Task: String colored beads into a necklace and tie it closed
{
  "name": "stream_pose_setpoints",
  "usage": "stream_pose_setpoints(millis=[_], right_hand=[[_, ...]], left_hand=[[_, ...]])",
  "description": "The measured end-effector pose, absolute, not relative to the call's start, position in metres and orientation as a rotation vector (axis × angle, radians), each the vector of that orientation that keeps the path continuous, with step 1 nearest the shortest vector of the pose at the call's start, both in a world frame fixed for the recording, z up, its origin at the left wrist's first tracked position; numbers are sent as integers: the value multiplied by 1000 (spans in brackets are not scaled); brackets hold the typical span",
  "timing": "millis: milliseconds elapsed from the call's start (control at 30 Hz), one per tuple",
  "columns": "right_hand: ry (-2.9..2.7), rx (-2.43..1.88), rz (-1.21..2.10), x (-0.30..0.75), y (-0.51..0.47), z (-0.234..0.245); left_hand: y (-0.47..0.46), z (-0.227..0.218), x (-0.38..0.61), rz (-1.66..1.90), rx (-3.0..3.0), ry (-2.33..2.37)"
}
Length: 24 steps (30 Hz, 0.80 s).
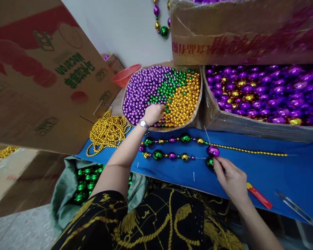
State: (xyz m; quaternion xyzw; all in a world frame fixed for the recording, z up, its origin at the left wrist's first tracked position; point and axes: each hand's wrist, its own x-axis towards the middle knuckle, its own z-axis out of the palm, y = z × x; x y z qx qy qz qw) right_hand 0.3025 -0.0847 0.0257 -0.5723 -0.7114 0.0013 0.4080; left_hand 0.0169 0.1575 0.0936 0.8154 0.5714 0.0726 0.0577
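My left hand [154,114], with a watch on the wrist, reaches into the front of a box of small beads [135,93]. Its fingers are bent together where the purple, green and gold beads meet; anything between them is hidden. Over the blue cloth, my right hand [231,177] is closed at a large purple bead [213,150] and a large green bead [209,162]. A thin needle-like piece [206,134] sticks up behind the purple bead. To the left lies a looped bead strand [158,155] of green, gold and purple, with bare thread running towards the right hand.
Gold bead strings [108,132] are heaped at the left of the blue cloth [169,173]. A box of large purple beads [271,93] stands right, under another carton [237,34]. A red cutter-like tool [259,196] and metal tweezers [296,207] lie near the front edge.
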Motion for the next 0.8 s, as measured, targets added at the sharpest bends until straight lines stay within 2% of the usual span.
stream_pose_setpoints(millis=[100,267,367,467,567,633,700,800], right_hand=[[-1796,-1440,9,301,-84,26],[-1818,-1399,19,301,-82,25],[-1819,-1378,64,298,-82,24],[-1823,-1351,95,293,-81,24],[-1828,-1342,105,291,-79,26],[-1835,-1351,90,293,-80,28],[-1838,-1367,65,296,-81,29],[-1833,-1388,42,300,-83,27]], left_hand=[[163,87,10,-139,2543,1793],[161,80,10,-144,2558,1798],[152,82,20,207,2364,1646],[128,85,43,666,1811,1192],[101,89,70,786,1461,877],[95,92,79,802,1535,870],[103,94,76,747,1855,1024],[135,96,57,360,2427,1501]])
